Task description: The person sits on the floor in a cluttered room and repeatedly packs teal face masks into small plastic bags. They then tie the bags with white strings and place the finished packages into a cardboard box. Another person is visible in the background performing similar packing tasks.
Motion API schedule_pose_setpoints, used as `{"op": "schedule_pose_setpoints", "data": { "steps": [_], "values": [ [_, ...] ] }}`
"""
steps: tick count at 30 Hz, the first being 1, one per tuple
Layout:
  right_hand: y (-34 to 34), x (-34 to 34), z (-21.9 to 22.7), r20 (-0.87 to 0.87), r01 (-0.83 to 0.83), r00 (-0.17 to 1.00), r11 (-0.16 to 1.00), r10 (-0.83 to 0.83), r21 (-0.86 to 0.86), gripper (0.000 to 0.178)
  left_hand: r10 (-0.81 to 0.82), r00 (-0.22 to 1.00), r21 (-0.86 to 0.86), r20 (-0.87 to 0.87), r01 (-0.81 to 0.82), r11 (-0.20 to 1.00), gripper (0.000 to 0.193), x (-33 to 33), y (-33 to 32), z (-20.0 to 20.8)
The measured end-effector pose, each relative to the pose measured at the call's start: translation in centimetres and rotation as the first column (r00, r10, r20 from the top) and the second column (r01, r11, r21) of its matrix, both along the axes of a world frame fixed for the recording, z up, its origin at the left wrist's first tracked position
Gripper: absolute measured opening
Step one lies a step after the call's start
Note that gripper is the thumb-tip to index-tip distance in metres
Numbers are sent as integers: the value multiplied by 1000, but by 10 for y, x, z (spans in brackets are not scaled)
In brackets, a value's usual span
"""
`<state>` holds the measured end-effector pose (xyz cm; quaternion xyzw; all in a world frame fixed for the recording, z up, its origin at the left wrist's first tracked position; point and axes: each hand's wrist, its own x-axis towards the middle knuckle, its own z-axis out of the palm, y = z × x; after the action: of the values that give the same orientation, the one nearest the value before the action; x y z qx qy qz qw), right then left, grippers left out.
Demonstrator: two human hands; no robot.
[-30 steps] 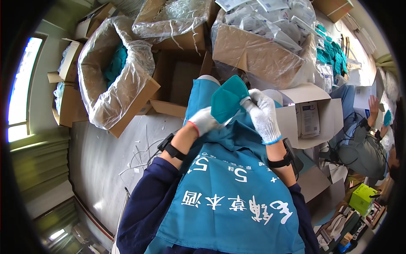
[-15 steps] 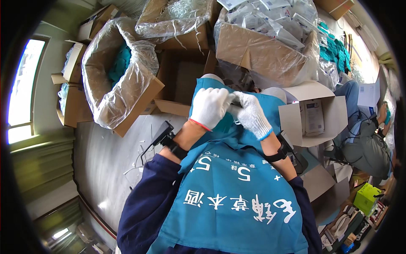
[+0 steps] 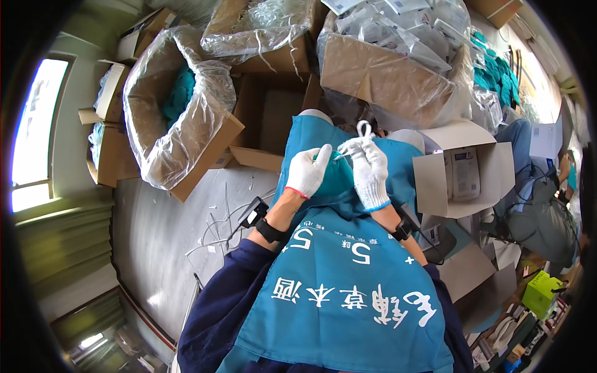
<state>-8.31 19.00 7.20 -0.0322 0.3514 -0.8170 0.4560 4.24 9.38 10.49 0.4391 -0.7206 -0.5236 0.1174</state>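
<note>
Both hands wear white knitted gloves and are close together over my lap. My left hand [image 3: 307,171] is closed, with thumb and fingers pinching the edge of a teal piece of thin material [image 3: 334,178], whose kind I cannot make out. Beside it, my right hand [image 3: 369,171] pinches a white cord [image 3: 364,128], which loops up above the fingertips. A thin white strand reaches from the right fingers toward the teal piece. Under the hands lies my blue apron [image 3: 348,273] with white lettering.
A plastic-lined carton [image 3: 208,146] with teal items stands at the left, an open brown carton [image 3: 264,118] ahead. A large carton [image 3: 385,71] of clear packets is at far right. Nearer right, a white box [image 3: 435,186] holds packets. Loose white strips [image 3: 214,230] litter the floor. Another person [image 3: 538,214] sits at right.
My hands have moved slightly apart, uncovering the teal piece between them. The right hand has turned fingers-up, and a white cord loop now shows above it.
</note>
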Motion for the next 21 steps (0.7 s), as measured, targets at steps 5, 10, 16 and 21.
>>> {"op": "schedule_pose_setpoints", "data": {
  "steps": [5,10,16,21],
  "values": [
    [-9,28,13,178,-64,981,997,71,-47,26,78,997,-2,-1,-78,997,48,8,-5,-28],
    [-9,33,14,380,-408,861,904,337,124,33,-200,963,-827,178,257,500,43,17,-38,-34],
    [52,40,85,189,-475,880,792,436,383,28,289,767,-468,573,17,884,49,78,-99,-88],
    [114,-22,31,-158,-151,929,733,334,663,15,433,800,-367,416,-288,885,44,107,-115,-69]
  ]
}}
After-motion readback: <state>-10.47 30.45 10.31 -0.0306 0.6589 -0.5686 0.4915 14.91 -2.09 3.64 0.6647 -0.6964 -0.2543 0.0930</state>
